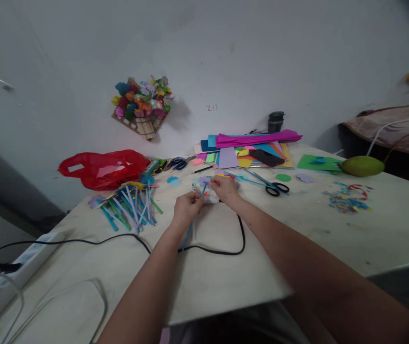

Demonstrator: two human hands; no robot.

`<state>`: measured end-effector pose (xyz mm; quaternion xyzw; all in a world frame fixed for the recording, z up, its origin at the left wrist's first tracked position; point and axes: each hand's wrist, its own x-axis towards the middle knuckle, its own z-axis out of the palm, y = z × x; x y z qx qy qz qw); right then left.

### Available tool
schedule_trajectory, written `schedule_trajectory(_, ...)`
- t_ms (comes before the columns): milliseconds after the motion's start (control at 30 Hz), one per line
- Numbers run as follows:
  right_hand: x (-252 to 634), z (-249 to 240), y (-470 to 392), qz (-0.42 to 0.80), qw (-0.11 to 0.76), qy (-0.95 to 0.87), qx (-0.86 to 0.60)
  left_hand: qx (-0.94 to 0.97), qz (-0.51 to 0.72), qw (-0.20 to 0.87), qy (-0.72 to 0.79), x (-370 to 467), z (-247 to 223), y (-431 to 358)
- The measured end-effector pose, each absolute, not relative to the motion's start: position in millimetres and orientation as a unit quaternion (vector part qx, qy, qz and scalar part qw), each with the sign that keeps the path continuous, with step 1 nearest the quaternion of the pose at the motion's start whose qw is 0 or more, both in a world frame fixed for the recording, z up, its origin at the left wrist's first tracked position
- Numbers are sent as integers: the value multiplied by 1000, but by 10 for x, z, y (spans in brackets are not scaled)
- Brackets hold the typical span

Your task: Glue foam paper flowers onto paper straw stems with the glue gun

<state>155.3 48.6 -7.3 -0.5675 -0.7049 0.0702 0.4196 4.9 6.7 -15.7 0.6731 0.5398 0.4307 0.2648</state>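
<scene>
A thin blue paper strip (188, 237) slants up from the table between my hands. My left hand (186, 208) is closed around its middle. At its upper end, the fingertips of my right hand (225, 188) are pinched together on the strip. A pale purple paper shape (202, 180) shows just behind the fingertips. Beneath my hands lies a whitish object (210, 198), mostly covered, whose kind I cannot make out. To the left is a bunch of blue, green and purple paper strips (133, 208), several with paper flowers at their far ends.
Black-handled scissors (276, 188) lie right of my hands, near paper scraps (349, 198) and a green fruit (362, 166). Behind are stacked coloured sheets (229, 157) and a red plastic bag (107, 167). A black cable (219, 252) loops across the table toward a power strip (21, 265).
</scene>
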Motion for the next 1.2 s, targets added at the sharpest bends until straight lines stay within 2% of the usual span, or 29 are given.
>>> schedule_trajectory(133, 1558, -48, 471, 107, 436, -712, -540, 649, 462, 340, 500, 76, -128, 57)
schedule_trajectory(300, 1543, -33, 451, 130, 445, -730, -502, 637, 469, 386, 474, 74, -69, 17)
schedule_trajectory(567, 1567, -46, 487, 127, 425, -738, -508, 632, 470, 390, 477, 58, -52, 15)
schedule_trajectory(800, 1560, -61, 495, 159, 454, -748, -457, 636, 467, 397, 469, 57, -36, 4)
schedule_trajectory(1200, 1574, -84, 535, 159, 425, -756, -471, 630, 467, 399, 475, 57, -32, 15)
